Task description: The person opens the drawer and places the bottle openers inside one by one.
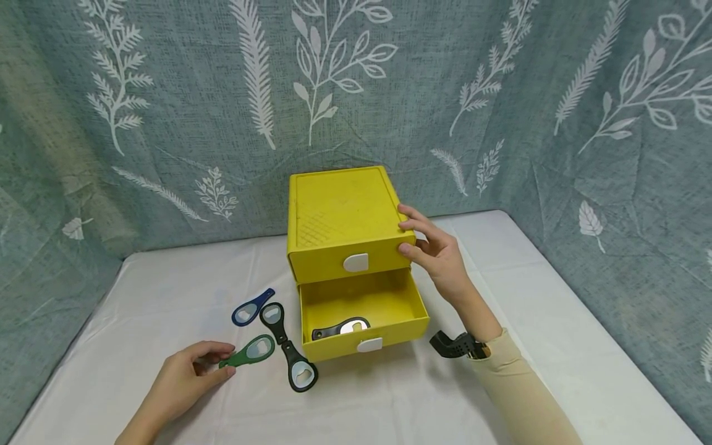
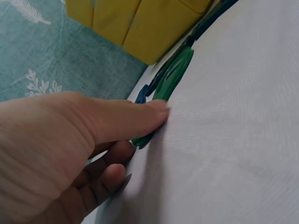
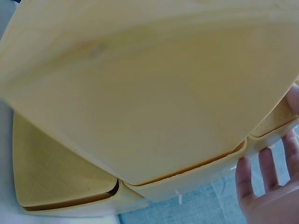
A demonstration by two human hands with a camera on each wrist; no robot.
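Note:
My left hand [image 1: 180, 380] pinches the handle end of a green bottle opener [image 1: 259, 349] between thumb and fingers, low over the white cloth. In the left wrist view the thumb covers part of that green opener [image 2: 175, 74]. Close by lie a blue bottle opener [image 1: 245, 313] and two black bottle openers [image 1: 272, 314] [image 1: 303, 374], handle to handle. A yellow drawer box [image 1: 345, 207] stands with its lower drawer [image 1: 400, 329] pulled out; inside lies another black bottle opener [image 1: 332, 330]. My right hand [image 1: 439, 256] rests on the box's upper right corner, fingers extended, touching its edge.
The upper drawer [image 1: 317, 267], with a white handle [image 1: 356, 262], is closed. White cloth [image 1: 361, 408] covers the table. A patterned blue-green curtain [image 1: 194, 123] hangs behind and on both sides. A black wrist device [image 1: 453, 345] sits at the right wrist.

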